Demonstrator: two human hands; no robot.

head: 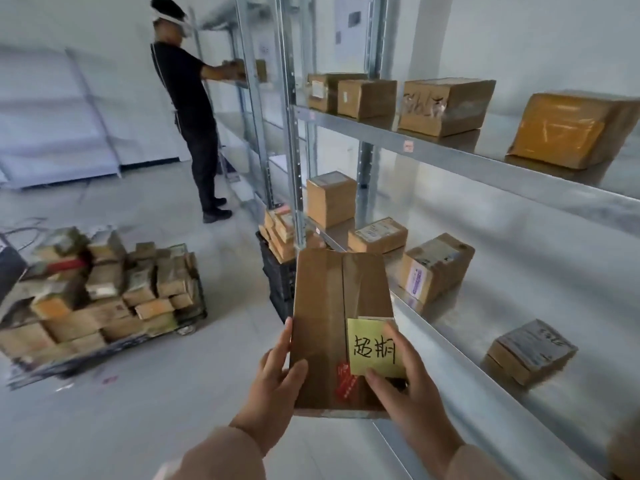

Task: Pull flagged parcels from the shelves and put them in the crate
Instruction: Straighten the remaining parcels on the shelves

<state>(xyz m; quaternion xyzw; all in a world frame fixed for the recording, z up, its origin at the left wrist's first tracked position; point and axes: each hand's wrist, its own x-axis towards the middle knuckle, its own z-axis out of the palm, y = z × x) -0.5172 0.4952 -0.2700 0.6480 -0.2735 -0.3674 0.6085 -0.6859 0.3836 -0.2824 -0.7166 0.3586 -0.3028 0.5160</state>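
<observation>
Carrying step, by the look of it: flagged parcel (341, 327) off the shelves (485, 161) and up in mid-air at lower centre of the frame, not yet in the crate (275, 275). Gripped from both sides: left hand (277, 372) curled round the left edge, thumb on the top face, forefinger laid along the side; right hand (405, 386) wrapped round the lower right corner, thumb and forefinger bracketing the yellow note (374, 346) stuck on top. Neither hand free.

Best to press on the cardboard and not on the note: paper probably only lightly stuck, likely to peel under a sliding thumb. Carry level with a hand on each side, lower onto the pile, do not drop. Crate seemingly loaded already with other parcels (282, 233) rising above its rim, so pick a flat spot first. Probably a short reach forward and slightly left; steer clear of the metal upright (292, 150) just beside the crate.

Crate at centre of the frame, just above the parcel's far end and partly hidden behind it, near the hands yet not touching them. Loaded cart (104, 289) at left and another person (187, 98) at upper left, both well apart from the hands
</observation>
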